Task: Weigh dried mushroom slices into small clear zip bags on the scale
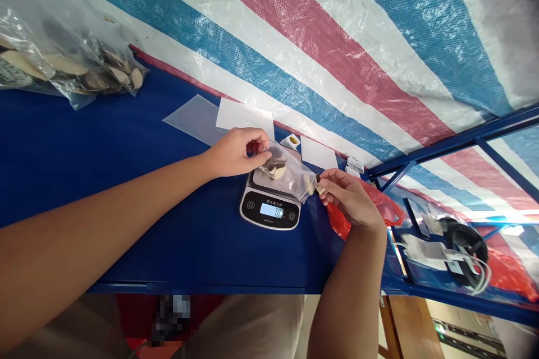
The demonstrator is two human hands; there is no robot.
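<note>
A small clear plastic bag (pixel 290 176) lies across the top of a kitchen scale (pixel 269 210), with pale, dark-edged slices (pixel 277 170) inside that look like dried mushroom. My left hand (pixel 242 152) is closed, thumb and curled fingers pinching the bag's left end. At the bag's mouth on the right, my right hand (pixel 347 196) pinches a small pale piece (pixel 320 188), which looks like another slice. One more pale slice shows just inside the mouth. The scale's display is lit with digits that look like 7.8.
A large clear bag of similar slices (pixel 96 76) sits at the far left of the blue table (pixel 138 134). White sheets (pixel 246 116) lie behind the scale. A red plastic bag (pixel 381 205) is beyond my right hand. Blue metal bars (pixel 438 140) and a shelf with cables (pixel 463 252) stand right.
</note>
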